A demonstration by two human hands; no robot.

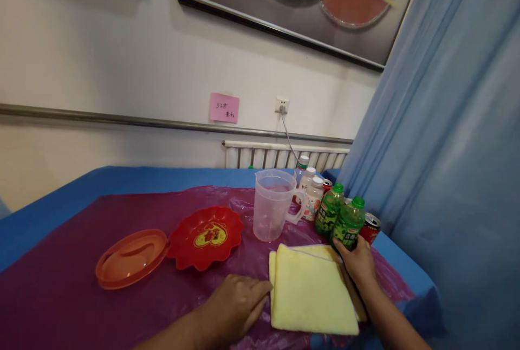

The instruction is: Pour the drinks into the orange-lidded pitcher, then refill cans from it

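Note:
My right hand is closed around the lower part of a green plastic bottle, which stands upright. A second green bottle stands just left of it. On the table in front of me lies a folded yellow cloth, with a brown strip along its right side. The fingers of my left hand are drawn together, their tips on the cloth's left edge. Behind the cloth stands a clear plastic measuring jug, its handle pointing right.
A red scalloped plate and an orange lid lie at the left on purple plastic sheeting. Clear bottles with white caps and cans stand at the back right. A blue curtain hangs on the right.

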